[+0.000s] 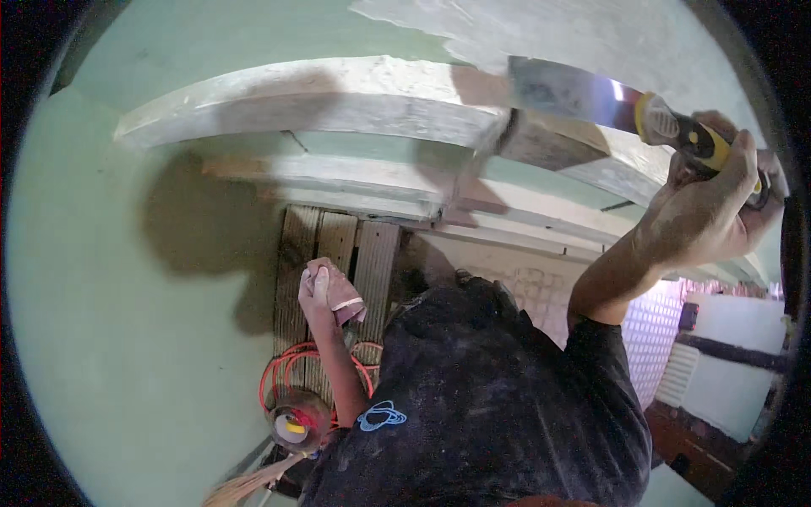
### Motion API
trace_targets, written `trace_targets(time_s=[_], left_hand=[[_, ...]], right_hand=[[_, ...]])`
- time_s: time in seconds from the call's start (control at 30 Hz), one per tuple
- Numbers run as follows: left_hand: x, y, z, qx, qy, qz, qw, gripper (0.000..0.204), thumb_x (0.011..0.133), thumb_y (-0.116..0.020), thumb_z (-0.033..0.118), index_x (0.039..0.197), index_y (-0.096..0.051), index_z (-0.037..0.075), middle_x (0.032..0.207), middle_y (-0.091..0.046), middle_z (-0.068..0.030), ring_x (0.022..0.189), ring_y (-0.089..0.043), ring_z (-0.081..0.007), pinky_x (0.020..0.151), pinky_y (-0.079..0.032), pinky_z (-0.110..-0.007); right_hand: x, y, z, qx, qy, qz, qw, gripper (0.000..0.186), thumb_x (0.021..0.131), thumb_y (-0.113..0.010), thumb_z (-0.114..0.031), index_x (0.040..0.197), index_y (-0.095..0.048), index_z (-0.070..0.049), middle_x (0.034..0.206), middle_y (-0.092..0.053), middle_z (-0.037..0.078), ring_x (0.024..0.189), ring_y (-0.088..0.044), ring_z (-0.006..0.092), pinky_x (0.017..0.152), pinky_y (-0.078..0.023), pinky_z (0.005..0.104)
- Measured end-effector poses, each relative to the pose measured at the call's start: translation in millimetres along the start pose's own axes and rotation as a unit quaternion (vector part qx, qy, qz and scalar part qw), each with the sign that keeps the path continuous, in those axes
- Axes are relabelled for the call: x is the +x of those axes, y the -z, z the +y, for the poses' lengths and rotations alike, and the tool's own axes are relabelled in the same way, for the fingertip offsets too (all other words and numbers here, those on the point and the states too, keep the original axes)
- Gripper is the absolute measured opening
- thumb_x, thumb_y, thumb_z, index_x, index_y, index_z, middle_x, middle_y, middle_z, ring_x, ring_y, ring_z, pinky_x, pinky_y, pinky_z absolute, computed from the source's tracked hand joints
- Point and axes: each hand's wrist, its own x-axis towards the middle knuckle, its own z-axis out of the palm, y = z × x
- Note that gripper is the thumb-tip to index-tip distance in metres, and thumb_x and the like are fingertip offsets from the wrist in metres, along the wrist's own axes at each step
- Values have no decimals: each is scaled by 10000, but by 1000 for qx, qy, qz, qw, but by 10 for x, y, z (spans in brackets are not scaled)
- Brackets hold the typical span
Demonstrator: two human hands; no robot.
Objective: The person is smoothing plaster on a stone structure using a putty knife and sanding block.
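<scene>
My right hand [714, 203], raised at the upper right, is closed on the yellow-and-black handle of a putty knife [574, 93]. Its wide steel blade is in front of a white-coated, ridged beam [355, 110] and the pale patched surface [617, 34] behind; whether it touches them I cannot tell. Lower down, left of my dark shirt, my left hand [314, 296] grips a folded pinkish-brown piece of sandpaper [345, 300] between thumb and fingers.
Pale green walls [93, 253] curve along the left. Below are wooden slats [300, 245], an orange coiled hose [272, 372], a round container [296, 427] and a straw broom [241, 486]. Further white ledges [338, 173] run across, above a tiled floor [532, 291].
</scene>
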Motion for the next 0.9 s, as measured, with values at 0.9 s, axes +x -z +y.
trace_targets(time_s=[0.9], left_hand=[[55,-964,54,49,-23,-262,964,266,1009,-661,211,1172,-627,3,1037,-684,-33,954,-619,-101,837,-488,-279]], right_hand=[[57,-379,210,-170,96,-248,949,296,987,-714,-141,1257,-724,-19,1029,-763,90,853,-689,95,770,-537,229]])
